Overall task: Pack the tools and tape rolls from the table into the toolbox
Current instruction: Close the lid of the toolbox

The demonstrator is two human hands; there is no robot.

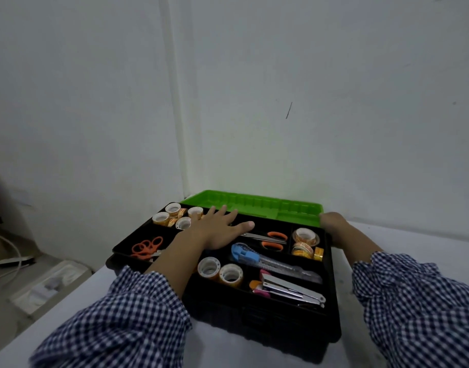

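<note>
Left hand [218, 230] spread over black plastic toolbox [254, 324]; right hand [333, 223], grip hidden, set nearer green plastic lid [254, 205] laid crosswise behind.

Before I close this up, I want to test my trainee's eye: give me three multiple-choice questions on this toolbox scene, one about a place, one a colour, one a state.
1. The blue utility knife lies: A on the floor; B in the toolbox, between scissors and stapler; C on a shelf.
2. The scissors' handles are: A black; B green; C orange.
3. The toolbox lid is: A open; B latched shut; C resting on the tools.

Answers: B, the knife sits in a compartment with the scissors beyond it and the stapler nearer; C, both pairs show orange loops; A, the green lid lies folded back behind the compartments.
</note>
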